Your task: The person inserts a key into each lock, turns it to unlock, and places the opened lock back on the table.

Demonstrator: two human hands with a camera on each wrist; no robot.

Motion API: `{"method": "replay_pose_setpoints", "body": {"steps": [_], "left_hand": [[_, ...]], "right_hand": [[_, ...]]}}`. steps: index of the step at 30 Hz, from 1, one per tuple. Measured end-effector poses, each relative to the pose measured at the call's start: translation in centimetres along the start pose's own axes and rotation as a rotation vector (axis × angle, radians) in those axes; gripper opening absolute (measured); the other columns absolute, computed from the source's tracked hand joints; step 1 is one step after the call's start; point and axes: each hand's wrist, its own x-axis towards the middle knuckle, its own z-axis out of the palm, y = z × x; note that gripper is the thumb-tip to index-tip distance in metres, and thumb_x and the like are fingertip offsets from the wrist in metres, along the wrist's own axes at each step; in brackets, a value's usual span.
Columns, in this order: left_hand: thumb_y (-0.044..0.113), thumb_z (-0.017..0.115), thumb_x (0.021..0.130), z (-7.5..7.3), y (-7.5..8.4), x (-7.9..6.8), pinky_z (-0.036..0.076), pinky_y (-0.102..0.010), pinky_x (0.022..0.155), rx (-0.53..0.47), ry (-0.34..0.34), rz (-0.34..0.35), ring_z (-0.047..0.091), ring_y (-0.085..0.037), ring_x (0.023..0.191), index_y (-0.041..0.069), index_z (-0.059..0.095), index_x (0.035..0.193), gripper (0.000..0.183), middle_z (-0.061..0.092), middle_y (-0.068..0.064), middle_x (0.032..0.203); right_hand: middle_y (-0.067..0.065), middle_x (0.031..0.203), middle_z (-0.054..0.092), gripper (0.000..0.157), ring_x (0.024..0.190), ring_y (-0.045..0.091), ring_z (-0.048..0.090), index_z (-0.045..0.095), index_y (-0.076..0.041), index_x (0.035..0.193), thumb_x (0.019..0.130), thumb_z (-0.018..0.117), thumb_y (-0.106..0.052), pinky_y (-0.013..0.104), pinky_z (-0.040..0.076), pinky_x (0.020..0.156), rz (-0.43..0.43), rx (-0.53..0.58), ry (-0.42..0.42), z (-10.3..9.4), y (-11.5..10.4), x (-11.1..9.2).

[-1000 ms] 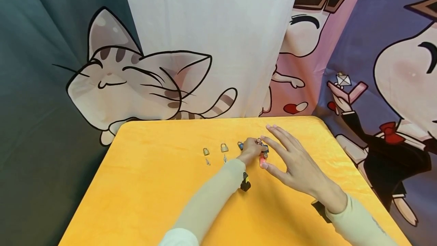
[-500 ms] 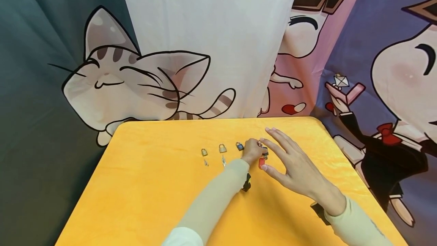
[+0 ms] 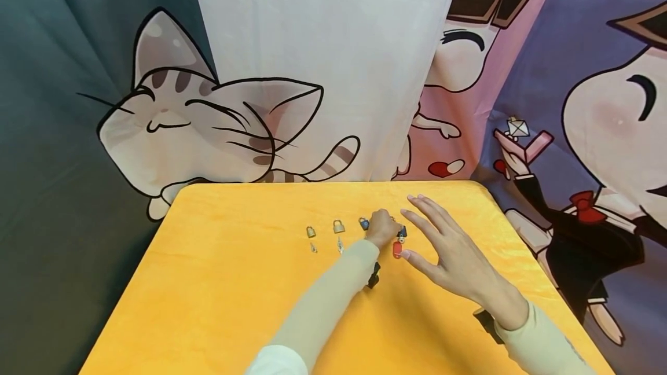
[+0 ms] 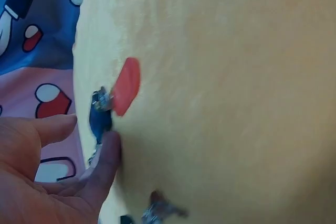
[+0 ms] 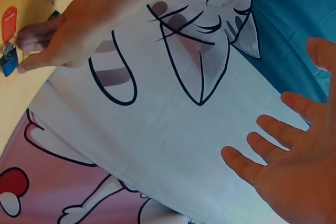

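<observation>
Toward the back of the yellow table lies a dark blue padlock (image 3: pixel 402 232) with a red tag (image 3: pixel 398 249) below it. My left hand (image 3: pixel 382 228) reaches over to its left side. In the left wrist view, thumb and forefinger stand apart near the blue padlock (image 4: pixel 100 120); the forefinger overlaps its lower end, and I cannot tell whether it touches. A gap shows between thumb and fingers in the right wrist view too. My right hand (image 3: pixel 452 256) hovers to the right with its fingers spread, holding nothing; the same hand (image 5: pixel 299 166) shows spread fingers in the right wrist view.
Left of the hands, two brass padlocks (image 3: pixel 339 227) and another blue padlock (image 3: pixel 363 224) form a row. Small silver keys (image 3: pixel 340 245) lie below the brass ones. A printed cloth (image 3: pixel 333 74) hangs behind the table (image 3: pixel 208 282).
My left fingers have come off the blue padlock, shifting slightly left, and more of the padlock shows. The right hand stays nearly still. The head view has shifted a little.
</observation>
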Motion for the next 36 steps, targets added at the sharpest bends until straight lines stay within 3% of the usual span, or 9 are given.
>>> {"method": "replay_pose_setpoints", "body": {"steps": [5, 8, 14, 21, 29, 36], "left_hand": [[0.025, 0.074, 0.086, -2.2, 0.8, -0.8, 0.048, -0.03, 0.057, 0.04, -0.007, 0.04, 0.057, -0.016, 0.061, 0.005, 0.069, 0.083, 0.021, 0.066, -0.005, 0.073], [0.029, 0.072, 0.088, -3.3, 1.4, -1.1, 0.053, -0.035, 0.068, 0.069, -0.019, 0.084, 0.061, -0.017, 0.072, 0.003, 0.069, 0.103, 0.03, 0.07, -0.008, 0.092], [0.035, 0.069, 0.091, -5.1, 2.5, -1.7, 0.049, -0.031, 0.061, 0.085, -0.055, 0.146, 0.06, -0.011, 0.069, 0.007, 0.064, 0.121, 0.041, 0.071, -0.002, 0.092], [0.04, 0.068, 0.091, -7.4, 3.7, -3.5, 0.053, -0.024, 0.067, 0.122, -0.085, 0.327, 0.066, -0.01, 0.083, 0.014, 0.062, 0.125, 0.043, 0.07, 0.0, 0.104], [0.045, 0.062, 0.094, -10.1, 5.0, -6.9, 0.054, -0.037, 0.093, 0.264, -0.058, 0.512, 0.06, -0.018, 0.119, 0.019, 0.057, 0.133, 0.047, 0.061, 0.0, 0.133], [0.049, 0.06, 0.094, -12.0, 5.3, -9.6, 0.05, -0.041, 0.102, 0.335, -0.005, 0.638, 0.052, -0.018, 0.131, 0.02, 0.054, 0.134, 0.049, 0.052, 0.002, 0.144]], "right_hand": [[0.008, 0.158, 0.035, 0.074, 0.148, 0.029, 0.029, 0.041, -0.017, 0.15, 0.086, 0.074, -0.035, 0.03, 0.02, 0.124, -0.009, 0.007, 0.026, -0.3, 0.0, 0.2], [0.009, 0.157, 0.036, 0.074, 0.147, 0.03, 0.031, 0.041, -0.016, 0.15, 0.087, 0.073, -0.035, 0.029, 0.019, 0.124, -0.019, 0.016, 0.052, -0.4, 0.2, 0.3], [0.01, 0.157, 0.037, 0.072, 0.146, 0.031, 0.032, 0.043, -0.016, 0.149, 0.087, 0.073, -0.037, 0.034, 0.023, 0.123, -0.021, 0.018, 0.075, -0.7, 0.3, 0.5], [0.011, 0.155, 0.039, 0.07, 0.144, 0.032, 0.034, 0.044, -0.014, 0.148, 0.088, 0.072, -0.037, 0.037, 0.025, 0.122, -0.031, 0.017, 0.091, -0.7, 0.2, 0.6], [0.01, 0.156, 0.038, 0.071, 0.144, 0.031, 0.035, 0.043, -0.015, 0.149, 0.087, 0.073, -0.037, 0.047, 0.03, 0.119, -0.02, 0.032, 0.087, -0.7, 0.4, 0.7], [0.011, 0.155, 0.038, 0.072, 0.145, 0.031, 0.034, 0.043, -0.016, 0.149, 0.086, 0.073, -0.037, 0.05, 0.031, 0.117, -0.025, 0.04, 0.082, -0.6, 0.4, 0.9]]}}
